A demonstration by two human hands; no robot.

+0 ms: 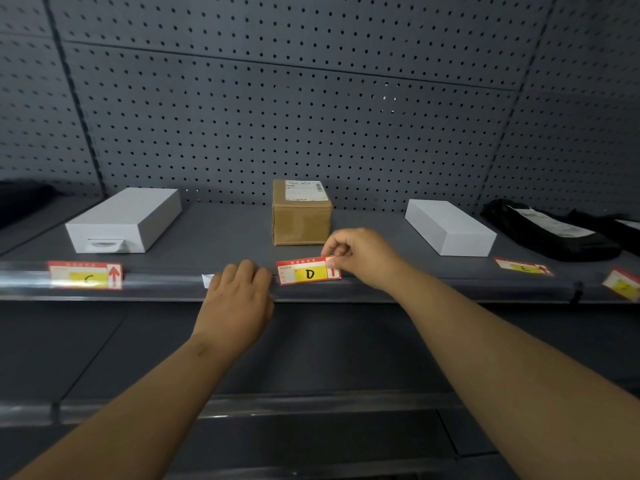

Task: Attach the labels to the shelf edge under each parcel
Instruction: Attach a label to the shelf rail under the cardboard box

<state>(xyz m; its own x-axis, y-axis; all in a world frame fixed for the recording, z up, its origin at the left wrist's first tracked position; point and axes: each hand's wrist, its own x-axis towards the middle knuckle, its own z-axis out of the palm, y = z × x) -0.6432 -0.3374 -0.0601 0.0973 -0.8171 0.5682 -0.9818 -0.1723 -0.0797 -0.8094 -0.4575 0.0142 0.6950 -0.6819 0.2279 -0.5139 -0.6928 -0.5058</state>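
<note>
the left hand (239,292) is hiding its own fingertips and part of a white scrap (207,279), so whether it is gripping anything is not showing. the right hand (362,258) is covering the arrow corner of the d label (308,273) with its pinching thumb. small print on that label and on the brown parcel (301,216) is reading too small. the far-right label (623,284) is blurring, its letter unreadable, and the frame edge is cutting it off, like the black bags (554,233).
</note>
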